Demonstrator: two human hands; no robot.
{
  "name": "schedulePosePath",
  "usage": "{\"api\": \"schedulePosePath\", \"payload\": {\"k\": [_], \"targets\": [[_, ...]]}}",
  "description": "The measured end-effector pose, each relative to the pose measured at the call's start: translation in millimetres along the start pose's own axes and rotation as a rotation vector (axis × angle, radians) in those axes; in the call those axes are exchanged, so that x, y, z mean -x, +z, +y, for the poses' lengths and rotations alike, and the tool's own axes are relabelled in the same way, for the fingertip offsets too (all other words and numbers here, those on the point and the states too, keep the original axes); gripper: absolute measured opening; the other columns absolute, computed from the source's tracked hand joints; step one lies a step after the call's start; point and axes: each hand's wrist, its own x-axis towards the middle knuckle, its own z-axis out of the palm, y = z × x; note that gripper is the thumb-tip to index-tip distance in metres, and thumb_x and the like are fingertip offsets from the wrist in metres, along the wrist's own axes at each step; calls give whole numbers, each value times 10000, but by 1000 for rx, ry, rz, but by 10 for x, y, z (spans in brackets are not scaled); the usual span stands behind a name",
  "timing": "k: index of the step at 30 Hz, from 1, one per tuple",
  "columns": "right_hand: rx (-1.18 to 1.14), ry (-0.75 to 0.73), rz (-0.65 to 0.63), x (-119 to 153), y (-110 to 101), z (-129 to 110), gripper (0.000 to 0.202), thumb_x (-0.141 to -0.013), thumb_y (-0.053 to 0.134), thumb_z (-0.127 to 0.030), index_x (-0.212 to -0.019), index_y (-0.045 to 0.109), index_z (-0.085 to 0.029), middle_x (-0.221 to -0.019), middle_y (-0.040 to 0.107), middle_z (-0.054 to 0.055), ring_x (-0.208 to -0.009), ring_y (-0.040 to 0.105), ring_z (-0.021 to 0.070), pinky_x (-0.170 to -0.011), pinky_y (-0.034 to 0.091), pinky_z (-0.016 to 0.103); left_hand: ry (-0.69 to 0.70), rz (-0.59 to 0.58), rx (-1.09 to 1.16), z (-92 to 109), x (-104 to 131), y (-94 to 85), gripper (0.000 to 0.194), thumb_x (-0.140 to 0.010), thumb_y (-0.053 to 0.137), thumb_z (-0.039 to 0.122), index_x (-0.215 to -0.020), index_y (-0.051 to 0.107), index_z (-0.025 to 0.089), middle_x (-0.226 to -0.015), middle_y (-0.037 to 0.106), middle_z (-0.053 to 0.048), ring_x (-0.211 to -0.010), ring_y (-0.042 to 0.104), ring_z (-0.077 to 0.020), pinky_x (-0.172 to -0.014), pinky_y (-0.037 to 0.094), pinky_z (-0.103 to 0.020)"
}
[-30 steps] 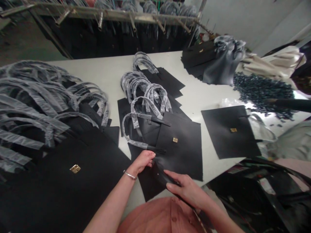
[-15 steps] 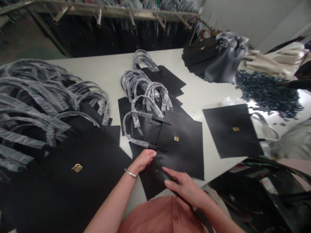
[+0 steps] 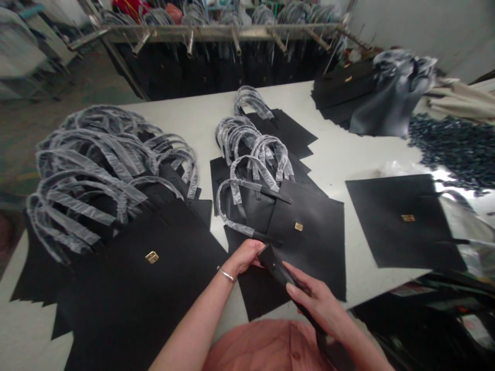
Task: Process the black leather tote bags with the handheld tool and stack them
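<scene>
Left hand (image 3: 247, 256) at near edge of white table (image 3: 193, 116), fingers curled, pinching upper end of black strap (image 3: 279, 268). Right hand (image 3: 315, 304) closed over same strap lower down, thumb on top; strap runs diagonally from left fingertips under right palm toward torso. Strap end lies on corner of black tote bag (image 3: 305, 232) with gold clasp (image 3: 298, 226), film-wrapped handles (image 3: 235, 206) to its left. Larger bag stack (image 3: 127, 288) left of forearm.
</scene>
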Motion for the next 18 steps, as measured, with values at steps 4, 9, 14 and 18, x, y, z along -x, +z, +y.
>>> {"api": "schedulePosePath", "payload": {"k": [4, 9, 14, 18], "targets": [[-213, 135, 114, 127, -195, 112, 688, -794, 624, -511, -1397, 478, -214, -545, 548, -69, -439, 474, 111, -439, 372, 231, -13, 32, -5, 37, 17, 26, 364, -630, 704, 475, -659, 533, 156, -539, 526, 32, -453, 494, -84, -519, 483, -248], [-286, 227, 282, 347, -498, 207, 777, -737, 671, -564, -1399, 474, -207, -542, 581, -53, -447, 498, 126, -427, 374, 231, 4, 81, -14, 56, 12, 107, 383, -600, 747, 477, -640, 549, 152, -527, 524, 31, -453, 497, -94, -454, 438, -219], [-337, 245, 473, 485, -706, 292, 824, -687, 711, -569, -1389, 495, -196, -563, 648, -3, -446, 565, 174, -405, 431, 263, 90, 129, 43, 147, 12, 292, 376, -601, 767, 462, -645, 600, 128, -561, 585, -13, -515, 535, -122, -491, 415, -225], [-435, 210, 581, 577, -870, 372, 864, -693, 741, -528, -1430, 421, -210, -600, 662, -10, -479, 593, 170, -403, 443, 243, 218, 85, 135, 437, 247, 459, 414, -649, 732, 502, -809, 654, 128, -740, 670, -54, -672, 605, -163, -635, 473, -261]]}}
